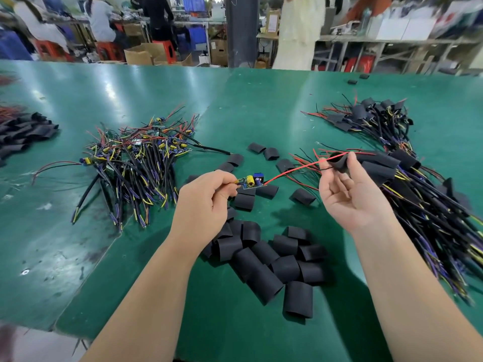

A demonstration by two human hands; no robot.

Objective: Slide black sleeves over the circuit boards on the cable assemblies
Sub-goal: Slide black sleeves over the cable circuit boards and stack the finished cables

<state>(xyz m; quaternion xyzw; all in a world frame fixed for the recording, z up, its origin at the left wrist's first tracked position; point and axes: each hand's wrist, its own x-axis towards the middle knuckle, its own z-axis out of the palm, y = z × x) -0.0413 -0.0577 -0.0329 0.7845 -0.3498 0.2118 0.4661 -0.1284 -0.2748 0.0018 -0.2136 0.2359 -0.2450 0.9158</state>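
My left hand (209, 197) pinches the near end of a small circuit board (252, 181) with a yellow capacitor and a blue part, held above the green table. A red wire (295, 169) runs from the board up to my right hand (347, 194). That hand grips a black sleeve (339, 161) between thumb and fingers, with the red wire's end threaded through the sleeve's mouth. The sleeve sits well apart from the board, at the far end of the wire.
A heap of loose black sleeves (271, 259) lies in front of me. Unsleeved cable assemblies (136, 158) are piled at left. Sleeved assemblies (423, 199) spread at right, with another pile (371, 116) farther back. The green table (78, 244) ends near me; people work behind.
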